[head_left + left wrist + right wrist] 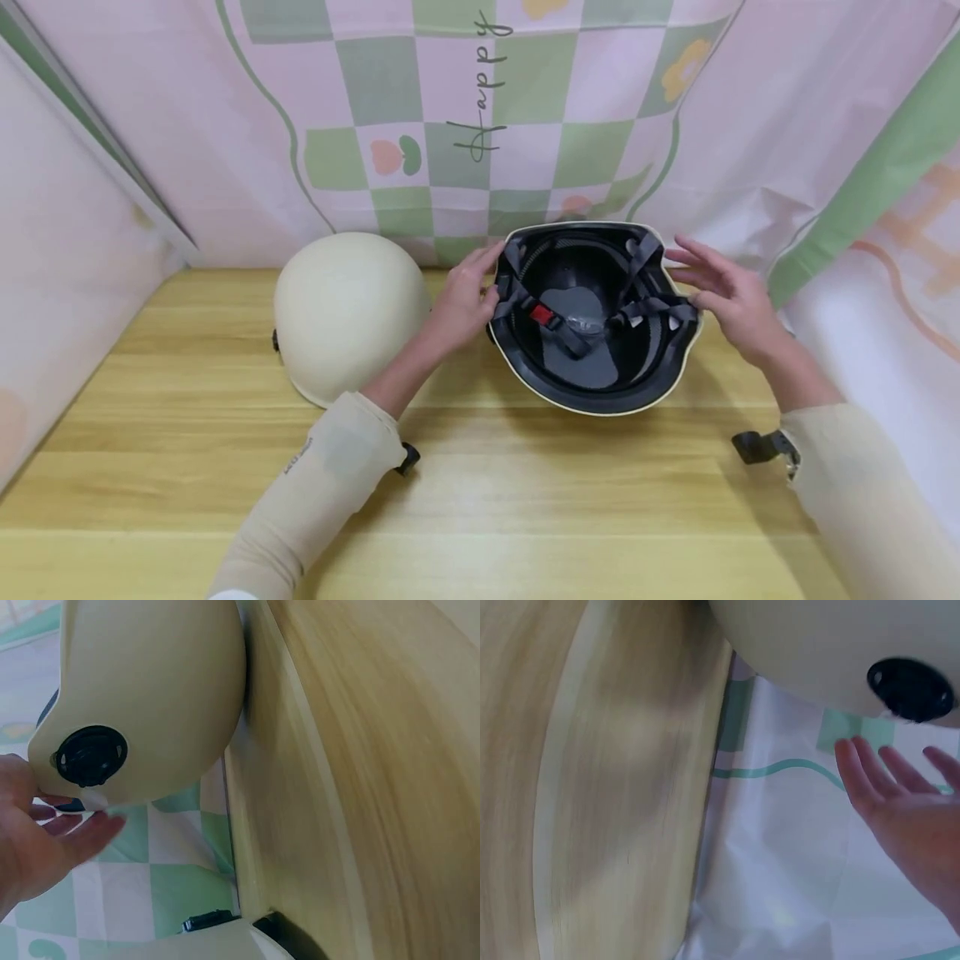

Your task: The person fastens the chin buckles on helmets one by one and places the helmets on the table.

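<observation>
A cream helmet (585, 400) lies with its hollow facing up toward the head camera, its black padding and grey straps showing. A red-and-black chin buckle (542, 315) sits among the straps inside. My left hand (467, 292) touches the rim on the left side, fingers extended and loose. In the left wrist view those fingers (90, 836) lie along the edge near a black round fitting (91, 755). My right hand (731, 304) has its thumb at the right rim. Its straight fingers (889, 776) stand apart from the shell in the right wrist view.
A second cream helmet (348, 308) rests dome up to the left, beside my left forearm. Both stand on a wooden table (525, 517), near its back edge. A patterned curtain (450, 92) hangs behind. Black camera mounts (756, 447) stick out at my wrists.
</observation>
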`<state>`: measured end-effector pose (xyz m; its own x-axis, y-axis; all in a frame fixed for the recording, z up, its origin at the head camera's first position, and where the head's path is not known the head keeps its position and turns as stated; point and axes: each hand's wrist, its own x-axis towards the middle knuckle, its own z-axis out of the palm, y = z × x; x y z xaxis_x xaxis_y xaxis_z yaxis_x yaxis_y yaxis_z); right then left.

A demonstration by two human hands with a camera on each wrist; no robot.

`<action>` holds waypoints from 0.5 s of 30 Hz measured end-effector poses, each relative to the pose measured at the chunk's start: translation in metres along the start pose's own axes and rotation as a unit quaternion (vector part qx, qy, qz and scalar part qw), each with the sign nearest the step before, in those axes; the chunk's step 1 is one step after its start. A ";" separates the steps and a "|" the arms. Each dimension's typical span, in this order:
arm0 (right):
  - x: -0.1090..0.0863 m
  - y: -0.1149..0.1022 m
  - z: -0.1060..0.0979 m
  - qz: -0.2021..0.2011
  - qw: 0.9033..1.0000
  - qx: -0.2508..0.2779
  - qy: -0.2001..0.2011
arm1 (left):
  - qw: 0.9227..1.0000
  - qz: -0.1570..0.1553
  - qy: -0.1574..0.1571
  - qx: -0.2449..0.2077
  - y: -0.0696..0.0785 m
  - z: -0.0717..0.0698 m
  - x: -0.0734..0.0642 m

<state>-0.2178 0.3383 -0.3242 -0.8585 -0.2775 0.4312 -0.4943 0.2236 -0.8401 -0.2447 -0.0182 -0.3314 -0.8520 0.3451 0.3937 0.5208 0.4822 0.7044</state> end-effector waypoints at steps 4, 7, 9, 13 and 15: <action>0.002 0.005 -0.002 0.025 0.994 0.101 -0.042 | 0.999 -0.015 -0.023 -0.038 -0.005 -0.003 0.001; 0.003 0.009 -0.003 0.036 0.984 0.161 -0.067 | 0.996 -0.022 -0.048 -0.068 -0.008 -0.007 0.001; 0.002 0.011 -0.004 0.040 0.980 0.179 -0.076 | 0.993 -0.024 -0.067 -0.090 -0.009 -0.010 0.001; -0.002 0.013 -0.008 0.054 0.972 0.205 -0.101 | 0.983 -0.042 -0.114 -0.140 -0.010 -0.018 -0.001; -0.004 0.013 -0.010 0.057 0.963 0.234 -0.118 | 0.977 -0.049 -0.131 -0.158 -0.011 -0.020 -0.001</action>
<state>-0.2218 0.3516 -0.3338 -0.8206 -0.4937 0.2878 -0.2359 -0.1660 -0.9575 -0.2504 -0.0397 -0.3276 -0.8324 0.5244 0.1792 0.3594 0.2646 0.8949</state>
